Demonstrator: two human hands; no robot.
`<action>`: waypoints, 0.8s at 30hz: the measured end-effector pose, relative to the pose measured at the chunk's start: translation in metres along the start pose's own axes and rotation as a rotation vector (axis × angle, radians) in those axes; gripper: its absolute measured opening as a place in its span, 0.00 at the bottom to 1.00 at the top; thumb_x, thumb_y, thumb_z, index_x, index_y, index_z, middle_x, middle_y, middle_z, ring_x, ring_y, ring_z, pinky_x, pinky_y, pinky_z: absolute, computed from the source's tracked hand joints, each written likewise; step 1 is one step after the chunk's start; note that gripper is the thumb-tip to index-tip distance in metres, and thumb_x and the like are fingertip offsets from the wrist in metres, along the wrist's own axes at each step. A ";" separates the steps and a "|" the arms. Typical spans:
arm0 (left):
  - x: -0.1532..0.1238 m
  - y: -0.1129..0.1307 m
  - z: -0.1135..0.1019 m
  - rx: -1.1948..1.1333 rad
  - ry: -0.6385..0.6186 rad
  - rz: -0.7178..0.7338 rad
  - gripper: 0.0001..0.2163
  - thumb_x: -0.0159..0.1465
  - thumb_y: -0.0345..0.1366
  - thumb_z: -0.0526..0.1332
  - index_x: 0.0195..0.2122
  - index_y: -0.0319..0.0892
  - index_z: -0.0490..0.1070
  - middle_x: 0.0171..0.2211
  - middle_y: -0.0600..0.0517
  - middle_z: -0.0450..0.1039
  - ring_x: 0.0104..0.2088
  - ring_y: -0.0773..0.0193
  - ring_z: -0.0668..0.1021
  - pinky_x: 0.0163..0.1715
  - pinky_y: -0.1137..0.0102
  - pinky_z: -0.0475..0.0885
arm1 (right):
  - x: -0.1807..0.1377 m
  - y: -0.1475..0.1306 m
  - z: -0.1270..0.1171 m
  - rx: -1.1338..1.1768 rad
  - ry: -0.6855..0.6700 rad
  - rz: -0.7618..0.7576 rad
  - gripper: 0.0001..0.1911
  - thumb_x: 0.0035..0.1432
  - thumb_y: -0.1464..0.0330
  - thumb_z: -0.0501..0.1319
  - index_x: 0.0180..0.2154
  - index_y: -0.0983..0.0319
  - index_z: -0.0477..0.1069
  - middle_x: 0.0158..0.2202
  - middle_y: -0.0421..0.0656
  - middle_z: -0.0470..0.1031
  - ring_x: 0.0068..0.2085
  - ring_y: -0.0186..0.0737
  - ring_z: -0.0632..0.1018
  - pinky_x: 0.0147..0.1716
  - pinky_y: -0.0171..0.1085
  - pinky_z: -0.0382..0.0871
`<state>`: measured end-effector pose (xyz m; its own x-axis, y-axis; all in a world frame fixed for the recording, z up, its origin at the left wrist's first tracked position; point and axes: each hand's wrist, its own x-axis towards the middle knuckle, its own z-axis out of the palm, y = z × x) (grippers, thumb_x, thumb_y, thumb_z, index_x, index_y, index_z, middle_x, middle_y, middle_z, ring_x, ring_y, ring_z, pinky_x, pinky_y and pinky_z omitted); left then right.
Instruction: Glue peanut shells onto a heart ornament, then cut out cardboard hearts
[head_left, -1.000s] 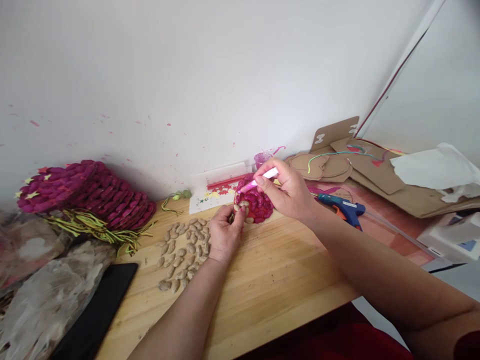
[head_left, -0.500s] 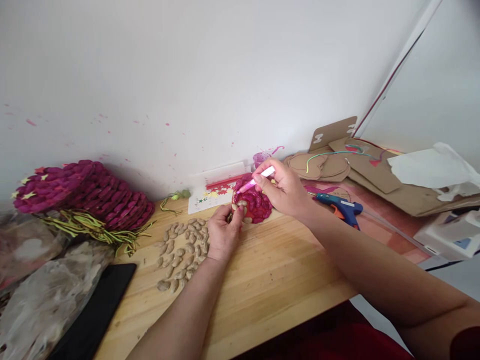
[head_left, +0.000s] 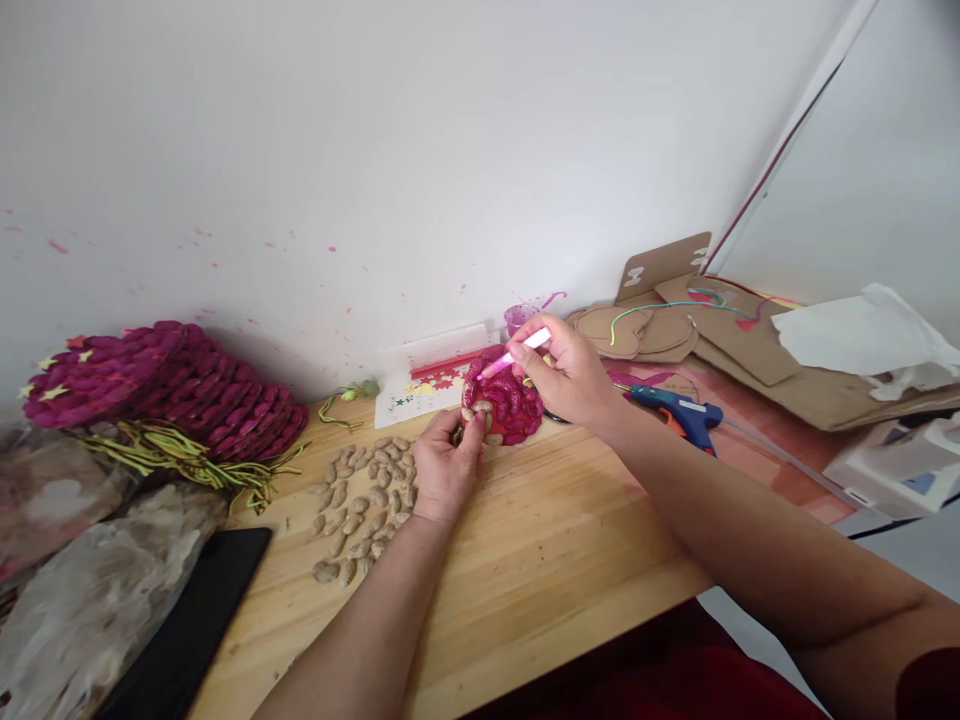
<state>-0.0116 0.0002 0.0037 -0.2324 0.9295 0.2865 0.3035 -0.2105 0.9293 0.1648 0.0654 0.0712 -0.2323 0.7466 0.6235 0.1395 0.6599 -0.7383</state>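
Right hand (head_left: 570,378): grip closed on white-and-pink pen (head_left: 535,340), tip at the upper left of the magenta peanut piece (head_left: 519,412); can't tell if it's in contact. Left hand (head_left: 446,465): thumb and fingers pinching the piece's near left edge, by its unpainted peanuts (head_left: 481,408). Piece is at the far side of the worktop (head_left: 540,545), close to the wall.

Vs half a second ago: pen tip shifted slightly farther back, away from those unpainted peanuts. Left grip unchanged.

Surface, relative to the piece: loose peanuts (head_left: 358,507) left and nearer; paper with stars (head_left: 397,406) just left; purple cup (head_left: 519,319) behind; blue glue gun (head_left: 688,414) right; cardboard cutouts (head_left: 606,327) right and farther back. Far left, stack of magenta pieces (head_left: 221,385) with yellow-green strings (head_left: 187,455); plastic bag (head_left: 112,590) and black slab (head_left: 217,600) nearer. Worktop is light wood. Behind it all, white wall (head_left: 450,150) spattered pink on its left.
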 end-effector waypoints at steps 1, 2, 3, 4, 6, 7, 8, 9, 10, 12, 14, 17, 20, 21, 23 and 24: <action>0.000 0.000 0.000 -0.001 -0.002 0.001 0.14 0.65 0.46 0.64 0.27 0.42 0.73 0.21 0.54 0.67 0.25 0.65 0.67 0.29 0.71 0.63 | 0.000 0.000 0.000 0.008 -0.001 -0.002 0.09 0.68 0.61 0.61 0.40 0.59 0.68 0.27 0.38 0.75 0.27 0.34 0.75 0.28 0.35 0.65; 0.000 0.000 0.000 -0.001 -0.004 0.000 0.14 0.64 0.46 0.64 0.27 0.42 0.73 0.22 0.54 0.67 0.25 0.65 0.67 0.29 0.71 0.63 | -0.001 -0.001 0.000 0.015 -0.008 -0.004 0.09 0.68 0.61 0.61 0.40 0.59 0.68 0.27 0.38 0.75 0.27 0.34 0.75 0.28 0.35 0.65; 0.000 0.000 0.000 0.000 -0.007 -0.003 0.14 0.64 0.46 0.64 0.27 0.42 0.73 0.22 0.54 0.67 0.25 0.65 0.67 0.29 0.70 0.63 | -0.001 -0.002 0.000 0.016 -0.019 -0.005 0.09 0.68 0.61 0.61 0.40 0.59 0.68 0.27 0.38 0.75 0.28 0.35 0.75 0.28 0.35 0.66; 0.000 0.000 0.000 0.002 -0.009 -0.007 0.14 0.64 0.46 0.64 0.27 0.42 0.73 0.22 0.54 0.67 0.25 0.65 0.67 0.29 0.70 0.63 | -0.002 -0.004 0.000 0.008 -0.031 -0.006 0.09 0.68 0.61 0.61 0.39 0.59 0.68 0.27 0.38 0.75 0.28 0.35 0.75 0.28 0.35 0.66; 0.001 -0.001 0.000 0.004 -0.009 -0.018 0.15 0.64 0.47 0.63 0.27 0.42 0.73 0.22 0.55 0.67 0.25 0.65 0.67 0.29 0.71 0.62 | -0.002 -0.005 0.001 -0.014 -0.046 -0.012 0.08 0.68 0.61 0.60 0.39 0.59 0.68 0.27 0.39 0.75 0.28 0.35 0.75 0.29 0.35 0.65; 0.001 -0.001 0.000 0.004 -0.007 -0.023 0.15 0.64 0.47 0.63 0.27 0.41 0.73 0.22 0.55 0.67 0.25 0.65 0.67 0.29 0.71 0.62 | -0.002 -0.006 0.001 -0.025 -0.041 -0.014 0.08 0.68 0.62 0.60 0.39 0.59 0.68 0.27 0.39 0.75 0.28 0.35 0.75 0.29 0.35 0.65; 0.001 -0.001 0.000 0.003 -0.005 -0.027 0.15 0.64 0.47 0.63 0.28 0.41 0.73 0.22 0.55 0.67 0.25 0.65 0.67 0.28 0.71 0.62 | -0.002 -0.005 0.001 -0.031 -0.030 -0.015 0.08 0.68 0.62 0.61 0.39 0.59 0.68 0.27 0.39 0.76 0.28 0.35 0.75 0.29 0.35 0.66; 0.001 -0.001 0.000 0.003 -0.003 -0.030 0.14 0.64 0.47 0.63 0.28 0.41 0.73 0.21 0.55 0.67 0.25 0.66 0.67 0.28 0.71 0.62 | -0.002 -0.004 0.001 -0.029 -0.014 -0.016 0.08 0.68 0.62 0.61 0.39 0.59 0.68 0.27 0.39 0.76 0.28 0.35 0.75 0.29 0.35 0.66; 0.001 -0.001 0.000 0.005 -0.004 -0.031 0.14 0.64 0.47 0.63 0.28 0.41 0.74 0.21 0.55 0.67 0.25 0.66 0.67 0.28 0.71 0.62 | -0.002 -0.003 0.001 -0.020 0.001 -0.017 0.08 0.68 0.62 0.61 0.40 0.59 0.69 0.28 0.39 0.76 0.28 0.35 0.76 0.29 0.35 0.66; 0.001 -0.001 0.000 0.011 -0.006 -0.027 0.14 0.64 0.46 0.63 0.28 0.41 0.74 0.21 0.55 0.67 0.25 0.66 0.67 0.29 0.71 0.62 | -0.002 -0.002 0.000 0.004 0.007 -0.015 0.08 0.68 0.61 0.61 0.40 0.59 0.69 0.28 0.39 0.76 0.28 0.35 0.76 0.29 0.35 0.67; 0.001 -0.001 0.000 0.014 -0.009 -0.022 0.14 0.64 0.46 0.63 0.28 0.41 0.73 0.21 0.55 0.67 0.25 0.66 0.66 0.29 0.70 0.63 | -0.002 -0.002 0.000 0.018 -0.015 -0.018 0.08 0.68 0.61 0.61 0.40 0.59 0.69 0.28 0.38 0.75 0.28 0.35 0.75 0.29 0.35 0.66; 0.001 -0.002 0.000 0.015 -0.010 -0.026 0.14 0.64 0.47 0.63 0.28 0.41 0.74 0.21 0.55 0.67 0.25 0.66 0.67 0.29 0.70 0.62 | -0.002 -0.004 0.001 -0.003 -0.034 -0.019 0.09 0.68 0.61 0.61 0.39 0.59 0.68 0.27 0.38 0.75 0.27 0.35 0.75 0.28 0.35 0.66; 0.000 -0.002 0.000 0.011 -0.010 -0.029 0.14 0.64 0.47 0.64 0.28 0.41 0.74 0.22 0.55 0.68 0.25 0.66 0.67 0.29 0.70 0.62 | -0.002 -0.005 0.001 -0.010 0.000 -0.018 0.09 0.68 0.61 0.61 0.39 0.59 0.68 0.27 0.38 0.75 0.27 0.35 0.74 0.28 0.35 0.65; 0.000 -0.002 0.000 0.008 -0.010 -0.029 0.14 0.64 0.47 0.64 0.29 0.41 0.74 0.22 0.55 0.68 0.25 0.65 0.67 0.29 0.70 0.62 | -0.002 -0.005 0.002 -0.006 0.001 -0.019 0.09 0.68 0.61 0.61 0.39 0.59 0.68 0.27 0.38 0.75 0.27 0.35 0.74 0.28 0.35 0.66; 0.000 -0.001 0.000 0.001 -0.010 -0.029 0.13 0.64 0.46 0.64 0.29 0.41 0.75 0.22 0.55 0.68 0.25 0.65 0.67 0.29 0.70 0.62 | -0.003 -0.006 0.002 -0.005 -0.028 -0.030 0.08 0.68 0.61 0.61 0.39 0.59 0.69 0.27 0.39 0.76 0.28 0.35 0.75 0.29 0.35 0.66; 0.000 -0.001 0.000 0.001 -0.011 -0.030 0.13 0.64 0.46 0.64 0.29 0.41 0.75 0.22 0.55 0.68 0.25 0.65 0.67 0.29 0.70 0.62 | -0.003 -0.007 0.002 -0.013 -0.044 -0.038 0.08 0.68 0.62 0.61 0.40 0.59 0.69 0.28 0.39 0.76 0.28 0.35 0.76 0.29 0.35 0.67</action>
<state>-0.0120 0.0006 0.0029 -0.2308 0.9387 0.2560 0.2974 -0.1825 0.9371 0.1626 0.0585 0.0740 -0.2798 0.7169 0.6386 0.1426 0.6888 -0.7108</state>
